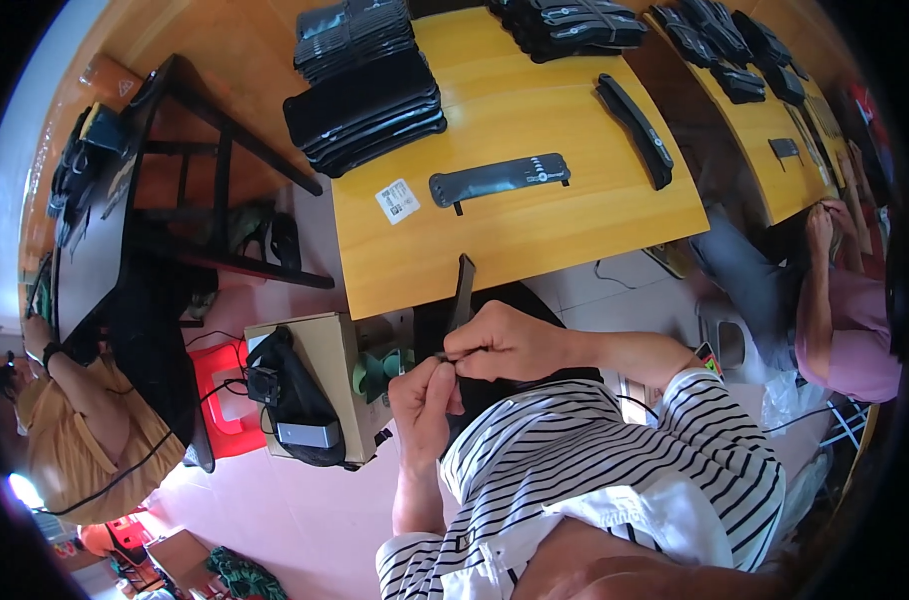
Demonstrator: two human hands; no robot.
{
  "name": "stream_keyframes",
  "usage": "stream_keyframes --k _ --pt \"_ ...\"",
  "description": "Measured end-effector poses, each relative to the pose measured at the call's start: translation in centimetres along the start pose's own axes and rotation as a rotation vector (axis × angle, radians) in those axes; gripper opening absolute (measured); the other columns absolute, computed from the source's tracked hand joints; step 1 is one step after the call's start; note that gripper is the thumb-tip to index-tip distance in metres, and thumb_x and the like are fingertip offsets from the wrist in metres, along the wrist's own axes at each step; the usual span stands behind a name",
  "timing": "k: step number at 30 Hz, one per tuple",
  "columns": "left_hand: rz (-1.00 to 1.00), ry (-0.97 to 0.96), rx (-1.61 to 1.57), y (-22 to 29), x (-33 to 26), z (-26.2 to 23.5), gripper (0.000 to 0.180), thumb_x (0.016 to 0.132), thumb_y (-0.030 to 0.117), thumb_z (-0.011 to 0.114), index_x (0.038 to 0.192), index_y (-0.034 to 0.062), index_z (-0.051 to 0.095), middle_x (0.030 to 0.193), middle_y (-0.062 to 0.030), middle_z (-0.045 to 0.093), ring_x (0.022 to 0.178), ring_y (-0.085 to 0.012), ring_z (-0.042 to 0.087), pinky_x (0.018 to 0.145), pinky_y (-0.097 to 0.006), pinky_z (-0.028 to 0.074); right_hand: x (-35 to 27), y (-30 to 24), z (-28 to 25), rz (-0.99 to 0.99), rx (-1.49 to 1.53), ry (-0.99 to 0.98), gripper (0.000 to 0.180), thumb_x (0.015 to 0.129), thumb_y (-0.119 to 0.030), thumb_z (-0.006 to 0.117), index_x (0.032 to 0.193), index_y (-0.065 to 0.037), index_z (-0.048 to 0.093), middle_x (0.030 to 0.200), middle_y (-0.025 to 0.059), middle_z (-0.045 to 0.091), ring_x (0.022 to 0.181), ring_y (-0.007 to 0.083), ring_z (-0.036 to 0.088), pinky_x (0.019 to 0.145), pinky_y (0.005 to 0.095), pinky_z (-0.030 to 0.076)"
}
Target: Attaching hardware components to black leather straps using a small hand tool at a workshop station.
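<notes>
Black and slim, a flat strap-like piece [462, 292] stood upright at the near edge of the yellow table [535, 235], gripped low between both hands. On the left, the left hand [425, 398] had its fingers curled shut around the piece's lower end. Just right of it and touching, the right hand [502, 343] pinched the same end from above, fingers folded tight. Farther right, another flat black piece [498, 178] lay on the tabletop, well apart from the hands.

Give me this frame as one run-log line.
left hand: pinching lower end of long black flat strap | right hand: gripping same strap | yellow wooden table: another flat black strap, stacked black pieces
</notes>
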State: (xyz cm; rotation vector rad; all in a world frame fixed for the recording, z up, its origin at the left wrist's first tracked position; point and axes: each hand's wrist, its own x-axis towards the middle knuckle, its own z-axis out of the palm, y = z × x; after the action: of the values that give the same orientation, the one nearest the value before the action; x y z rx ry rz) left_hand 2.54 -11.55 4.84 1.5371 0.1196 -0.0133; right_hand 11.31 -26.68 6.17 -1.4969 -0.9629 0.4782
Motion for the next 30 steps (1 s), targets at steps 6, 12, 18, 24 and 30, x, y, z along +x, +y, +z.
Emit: stream_keyframes --k 6,12,18,24,30 --pt "-0.028 0.030 -0.190 0.4 0.5 1.2 0.035 0.090 0.015 0.049 0.057 0.0038 0.043 0.047 -0.0005 0.042 0.040 -0.0061 0.040 0.039 -0.020 0.031 -0.9 -0.6 0.7 0.555 0.832 0.132 0.021 0.083 -0.011 0.048 0.063 -0.005 0.049 0.048 0.0001 0.041 0.042 0.0058 0.035 0.039 0.0209 0.026" --pt "-0.087 0.055 -0.431 -0.8 0.9 0.3 0.039 0.091 0.020 0.047 0.055 0.0080 0.039 0.044 0.0003 0.034 0.036 -0.0081 0.034 0.036 -0.021 0.028 -1.9 0.6 -3.6 0.587 1.364 0.772 0.026 0.084 -0.024 0.052 0.064 -0.013 0.040 0.053 -0.0025 0.036 0.037 0.0058 0.029 0.037 0.0189 0.024" --pt "-0.169 0.063 -0.584 -1.9 -2.0 -1.7 0.040 0.090 0.020 0.046 0.053 0.0081 0.037 0.044 0.0012 0.033 0.035 -0.0077 0.031 0.035 -0.021 0.026 -4.3 2.0 -15.2 -0.057 1.571 0.864 0.023 0.083 -0.014 0.048 0.062 -0.012 0.038 0.055 -0.0038 0.034 0.039 0.0063 0.030 0.036 0.0199 0.029" --pt "-0.040 0.265 -0.772 -4.5 -6.2 -8.3 0.040 0.092 0.024 0.045 0.056 0.0146 0.032 0.043 0.0043 0.026 0.035 -0.0069 0.026 0.034 -0.021 0.022 -10.6 -0.3 -27.3 -0.446 1.256 1.006 0.017 0.076 -0.009 0.047 0.063 -0.008 0.035 0.054 -0.0012 0.030 0.039 0.0079 0.029 0.039 0.0202 0.028" --pt "0.123 0.328 -0.503 -3.1 -2.7 -6.2 0.041 0.093 0.029 0.046 0.059 0.0072 0.038 0.049 -0.0020 0.033 0.039 -0.0113 0.034 0.037 -0.024 0.029 -9.3 -4.5 -21.4 -0.332 0.965 0.861 0.025 0.082 -0.012 0.048 0.061 -0.009 0.034 0.053 -0.0003 0.029 0.036 0.0088 0.027 0.035 0.0211 0.027"
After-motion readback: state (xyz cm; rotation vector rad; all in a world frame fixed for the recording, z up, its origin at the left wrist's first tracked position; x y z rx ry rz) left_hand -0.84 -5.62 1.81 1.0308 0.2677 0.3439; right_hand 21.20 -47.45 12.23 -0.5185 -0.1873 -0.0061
